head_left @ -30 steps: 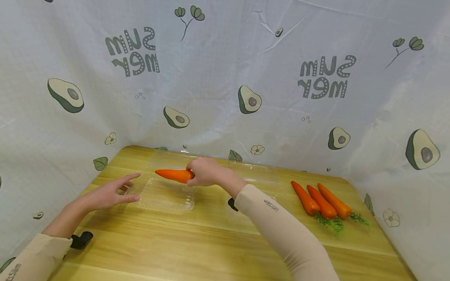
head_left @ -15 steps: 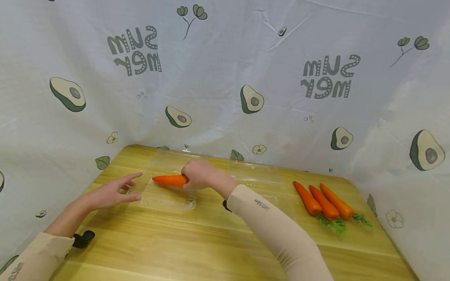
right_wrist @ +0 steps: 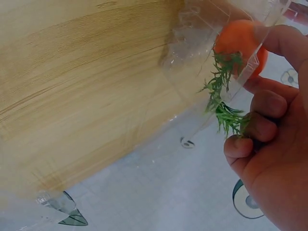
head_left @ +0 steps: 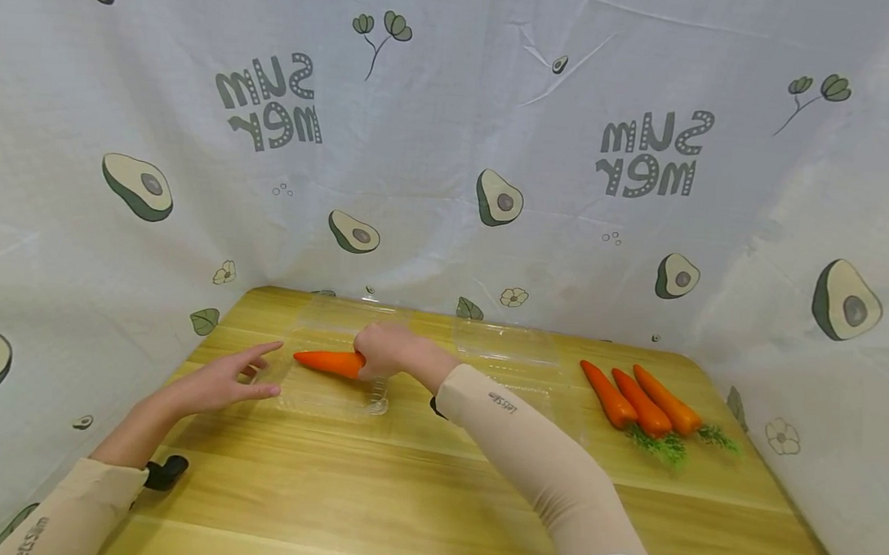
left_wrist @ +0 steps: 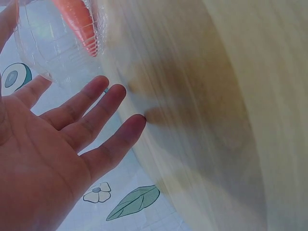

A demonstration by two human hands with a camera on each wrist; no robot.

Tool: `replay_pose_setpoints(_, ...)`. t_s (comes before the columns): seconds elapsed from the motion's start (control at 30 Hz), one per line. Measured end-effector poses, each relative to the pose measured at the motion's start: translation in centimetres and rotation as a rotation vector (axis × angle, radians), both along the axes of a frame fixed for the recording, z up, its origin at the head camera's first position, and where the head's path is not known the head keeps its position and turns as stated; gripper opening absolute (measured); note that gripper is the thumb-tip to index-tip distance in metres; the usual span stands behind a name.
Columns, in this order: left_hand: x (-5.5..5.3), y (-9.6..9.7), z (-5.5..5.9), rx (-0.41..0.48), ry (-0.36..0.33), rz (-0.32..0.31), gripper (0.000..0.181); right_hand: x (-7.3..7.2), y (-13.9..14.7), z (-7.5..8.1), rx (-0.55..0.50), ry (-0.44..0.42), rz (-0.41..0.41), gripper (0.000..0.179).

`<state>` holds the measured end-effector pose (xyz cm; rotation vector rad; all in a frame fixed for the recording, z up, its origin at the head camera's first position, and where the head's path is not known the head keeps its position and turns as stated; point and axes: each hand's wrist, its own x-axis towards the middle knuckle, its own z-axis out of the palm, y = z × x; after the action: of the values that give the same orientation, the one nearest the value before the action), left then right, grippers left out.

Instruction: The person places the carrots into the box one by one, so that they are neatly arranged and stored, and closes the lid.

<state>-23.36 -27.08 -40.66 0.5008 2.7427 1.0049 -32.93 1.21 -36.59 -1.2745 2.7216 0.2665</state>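
Note:
My right hand (head_left: 394, 353) grips the thick end of an orange carrot (head_left: 326, 361), whose tip points left, low within the clear plastic box (head_left: 311, 405). In the right wrist view, thumb and forefinger pinch the carrot (right_wrist: 233, 41) beside the box's clear edge, and its green fronds (right_wrist: 226, 91) hang below. My left hand (head_left: 223, 382) is held at the box's left side, fingers apart and nothing in them. The left wrist view shows that palm (left_wrist: 53, 159) with the carrot's tip (left_wrist: 82, 29) inside the clear plastic beyond the fingers.
Three more carrots (head_left: 634, 402) with green tops lie side by side at the table's right. A second clear plastic box (head_left: 504, 342) with a raised lid stands right of the first, partly behind my right arm. A patterned white cloth (head_left: 435, 130) hangs behind the wooden table (head_left: 349, 495).
My right hand has moved slightly left and lower with the carrot, down into the box. The left hand has stayed nearly still, and the three carrots at right have not moved.

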Motion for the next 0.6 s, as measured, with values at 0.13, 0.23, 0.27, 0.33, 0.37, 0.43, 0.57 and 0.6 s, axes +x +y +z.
replay_pose_setpoints(0.13, -0.04, -0.01, -0.04, 0.002, -0.003, 0.001, 0.085, 0.06, -0.09, -0.11, 0.008, -0.014, -0.013, 0.017)
replay_pose_setpoints(0.23, -0.07, 0.00, -0.06, 0.003, -0.007, 0.001, 0.085, -0.02, -0.08, -0.28, 0.021, -0.030, -0.024, 0.018)
replay_pose_setpoints(0.27, -0.08, 0.00, -0.07, 0.002, -0.007, 0.001, 0.085, -0.06, -0.06, -0.35, 0.024, -0.036, -0.028, 0.019)
replay_pose_setpoints(0.33, -0.09, 0.02, -0.05, -0.001, -0.009, 0.002, 0.085, -0.14, -0.05, -0.46, 0.026, -0.045, -0.030, 0.019)
replay_pose_setpoints(0.37, -0.09, 0.03, -0.04, -0.003, -0.010, 0.002, 0.085, -0.17, -0.06, -0.51, 0.024, -0.049, -0.033, 0.019)
replay_pose_setpoints(0.43, -0.08, 0.05, -0.02, -0.005, -0.012, 0.004, 0.086, -0.20, -0.09, -0.57, 0.021, -0.051, -0.036, 0.019)
replay_pose_setpoints(0.57, -0.07, 0.10, 0.04, -0.004, -0.018, 0.006, 0.085, -0.21, -0.23, -0.65, 0.024, -0.035, -0.029, 0.017)
replay_pose_setpoints(0.6, -0.08, 0.12, 0.05, -0.006, -0.019, 0.007, 0.085, -0.21, -0.27, -0.70, 0.024, -0.026, -0.025, 0.016)
